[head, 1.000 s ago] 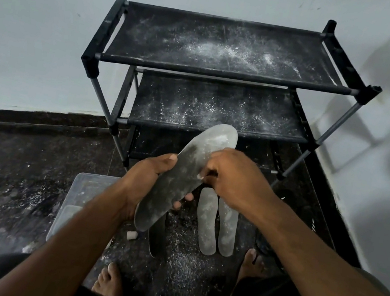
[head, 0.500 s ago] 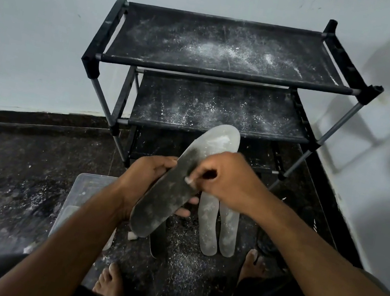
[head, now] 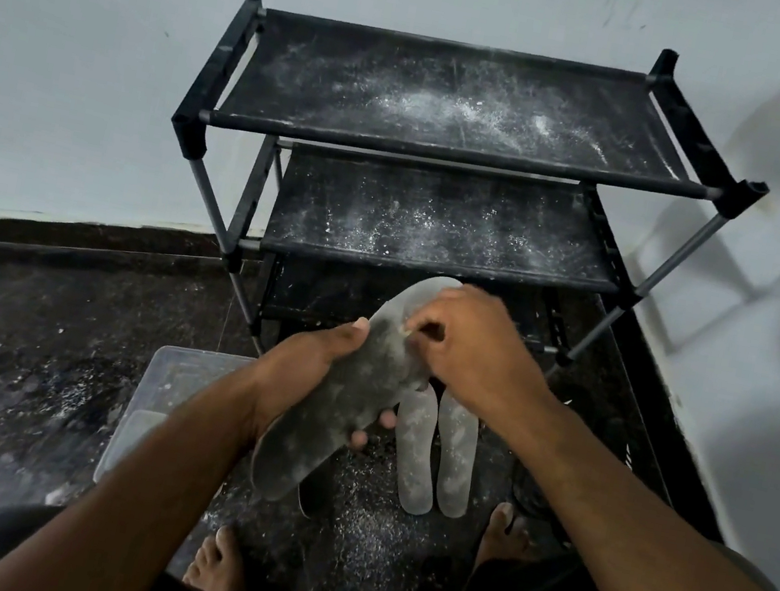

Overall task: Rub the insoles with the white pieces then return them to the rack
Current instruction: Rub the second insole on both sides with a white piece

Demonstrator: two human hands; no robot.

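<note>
Nearest, left hand (head: 313, 365): grips the insole (head: 350, 392) across its middle — steadying it for rubbing
Right hand (head: 467, 350): pinches a white piece (head: 406, 330) against the insole
Floor: two insoles (head: 438, 452) waiting
Beyond: rack (head: 455, 150) — dusted, unfilled

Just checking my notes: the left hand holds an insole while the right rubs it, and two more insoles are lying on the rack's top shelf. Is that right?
Not quite. The head view shows the two other insoles lying on the floor in front of the rack, not on its top shelf, which carries only white dust. The rest holds: the left hand holds the insole while the right hand rubs it.
</note>
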